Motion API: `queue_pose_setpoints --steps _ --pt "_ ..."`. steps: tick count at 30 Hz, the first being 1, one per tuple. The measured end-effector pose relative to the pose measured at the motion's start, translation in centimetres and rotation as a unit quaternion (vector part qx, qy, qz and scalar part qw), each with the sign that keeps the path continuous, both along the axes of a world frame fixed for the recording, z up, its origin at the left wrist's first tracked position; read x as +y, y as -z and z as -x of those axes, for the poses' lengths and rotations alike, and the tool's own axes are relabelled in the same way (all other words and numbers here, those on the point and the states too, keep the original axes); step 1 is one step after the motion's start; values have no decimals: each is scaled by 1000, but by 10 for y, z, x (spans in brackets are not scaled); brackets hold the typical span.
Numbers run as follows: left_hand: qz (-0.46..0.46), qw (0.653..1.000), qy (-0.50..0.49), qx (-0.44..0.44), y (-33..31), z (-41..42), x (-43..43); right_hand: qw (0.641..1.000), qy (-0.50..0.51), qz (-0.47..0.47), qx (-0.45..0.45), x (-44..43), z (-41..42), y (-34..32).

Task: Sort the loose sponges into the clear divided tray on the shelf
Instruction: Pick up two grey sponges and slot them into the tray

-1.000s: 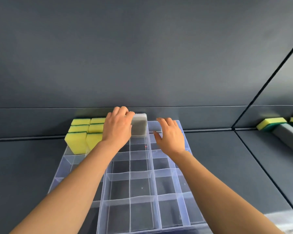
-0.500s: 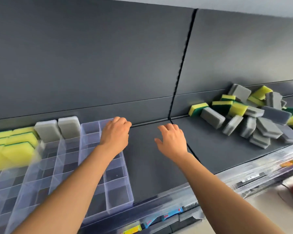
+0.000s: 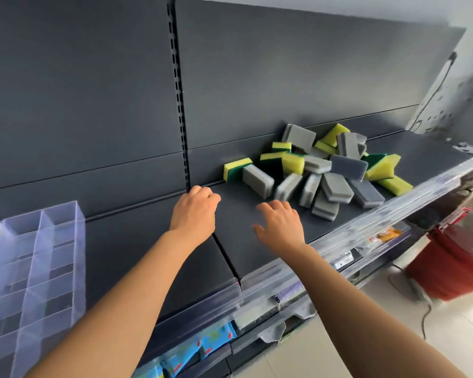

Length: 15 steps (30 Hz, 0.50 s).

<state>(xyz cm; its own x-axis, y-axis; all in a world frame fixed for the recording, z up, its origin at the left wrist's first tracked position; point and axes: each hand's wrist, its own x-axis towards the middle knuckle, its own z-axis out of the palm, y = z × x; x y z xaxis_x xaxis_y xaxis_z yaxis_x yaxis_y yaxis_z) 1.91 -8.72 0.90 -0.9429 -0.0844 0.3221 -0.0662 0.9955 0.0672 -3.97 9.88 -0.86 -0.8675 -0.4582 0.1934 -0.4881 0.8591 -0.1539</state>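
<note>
A heap of loose sponges [image 3: 325, 170], grey ones and yellow-green ones, lies on the dark shelf at the right. The nearest are a grey sponge [image 3: 258, 181] and a yellow-green sponge [image 3: 236, 169] at the heap's left edge. My left hand [image 3: 194, 211] hovers over the shelf with loosely curled fingers and holds nothing. To its right, my right hand [image 3: 280, 225] has relaxed, spread fingers, empty, a short way from the heap. The clear divided tray [image 3: 30, 271] sits at the far left, partly cut off; the compartments in view hold nothing.
The dark shelf [image 3: 137, 257] has a seam between two boards under my hands and a clear plastic front strip [image 3: 339, 249]. Packaged goods sit on the shelf below. A red bin [image 3: 456, 257] stands on the floor at the right.
My view has swung right from the tray toward the sponge heap. Both empty hands have moved off the tray and rightward along the shelf. The filled tray compartments have left the frame.
</note>
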Motion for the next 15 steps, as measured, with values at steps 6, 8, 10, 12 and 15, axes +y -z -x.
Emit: queue_pose_setpoints --steps 6,8,10,12,15 --pt "6 999 49 -10 8 65 39 1000 24 -9 13 34 48 2" --pt "5 998 60 -12 12 90 48 999 20 -21 19 41 67 4" --pt "6 998 68 -16 17 113 55 999 9 -34 21 45 86 5" --pt "8 997 79 -22 21 138 58 999 -13 -46 22 46 107 7" --pt "-3 993 100 -54 27 168 58 996 -65 -65 5 44 132 9"
